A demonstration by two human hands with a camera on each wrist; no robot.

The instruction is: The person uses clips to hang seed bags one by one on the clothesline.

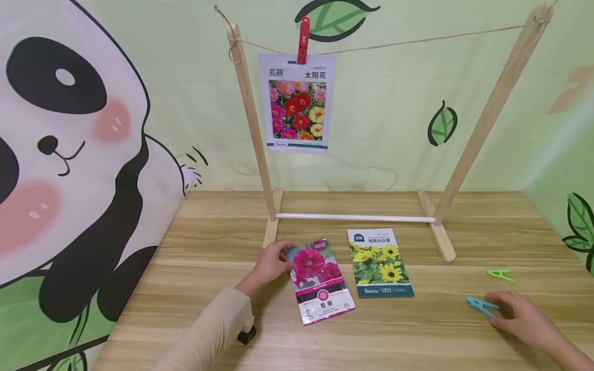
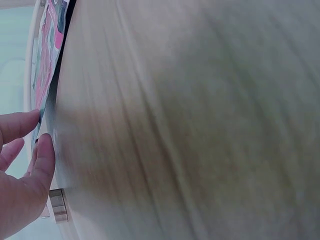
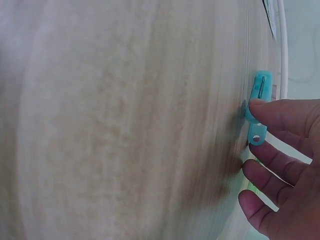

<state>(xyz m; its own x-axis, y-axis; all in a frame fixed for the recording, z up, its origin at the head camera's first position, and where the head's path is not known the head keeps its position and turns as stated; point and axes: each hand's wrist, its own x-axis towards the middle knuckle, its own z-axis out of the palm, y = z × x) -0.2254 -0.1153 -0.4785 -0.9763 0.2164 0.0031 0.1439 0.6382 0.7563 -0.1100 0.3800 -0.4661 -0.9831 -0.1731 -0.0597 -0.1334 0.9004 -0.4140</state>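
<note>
My left hand [image 1: 271, 265] pinches the upper left edge of a seed packet [image 1: 320, 282] with magenta flowers. In the left wrist view, a finger and the thumb meet at the edge of this packet [image 2: 49, 55], with a dark shadow beneath it. At the right, my right hand [image 1: 522, 317] holds a blue clothespin [image 1: 482, 306] between thumb and fingers, close over the table. The right wrist view shows the thumb across this clothespin [image 3: 258, 107], the other fingers spread below. A green clothespin [image 1: 501, 275] lies just beyond that hand.
Behind stands a wooden frame [image 1: 492, 113] with a string across its top and a white bar [image 1: 355, 218] low down. A red clothespin [image 1: 303, 41] holds a flower packet [image 1: 297, 103] on the string. A sunflower packet [image 1: 380, 263] lies on the table [image 1: 399, 330].
</note>
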